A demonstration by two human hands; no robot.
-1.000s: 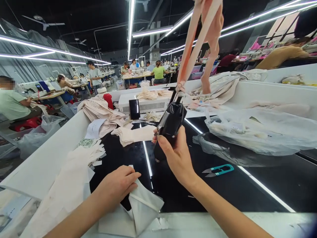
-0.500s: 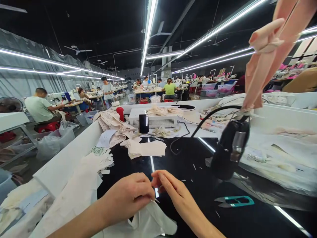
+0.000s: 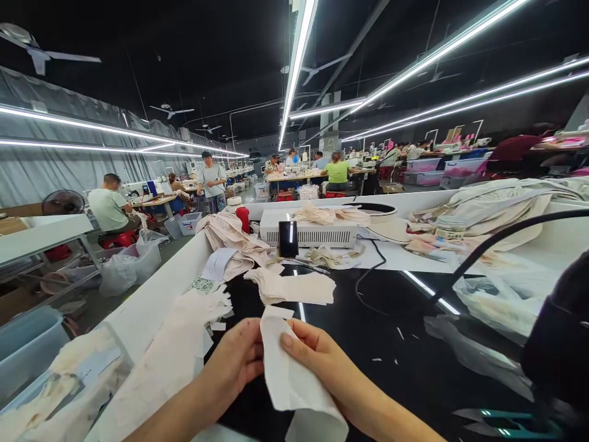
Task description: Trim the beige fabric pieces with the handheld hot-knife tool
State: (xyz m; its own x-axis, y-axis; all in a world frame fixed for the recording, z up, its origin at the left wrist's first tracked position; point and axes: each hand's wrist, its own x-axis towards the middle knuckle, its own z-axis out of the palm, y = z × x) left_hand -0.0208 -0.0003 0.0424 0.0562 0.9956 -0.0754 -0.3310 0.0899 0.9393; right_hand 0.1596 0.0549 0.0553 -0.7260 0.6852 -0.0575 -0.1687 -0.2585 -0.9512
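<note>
Between my hands a white fabric piece hangs over the black tabletop, its top edge folded and its lower end curling down. My right hand grips it from the right, thumb pressed on its face and fingers behind. At its left edge is my left hand, fingers curled and partly hidden behind the cloth. Just beyond lies a stack of cream fabric pieces. A long pile of pale fabric runs along the left side of the table.
Teal thread snips lie at the lower right, near a dark, blurred object with a curved cable. A phone leans against a white box. White walls border the table. Several people sit at work tables farther off.
The fabric piece has been raised and now stands up between my hands, with my right thumb on its face. My view has turned left, and the snips and dark object appear farther right.
</note>
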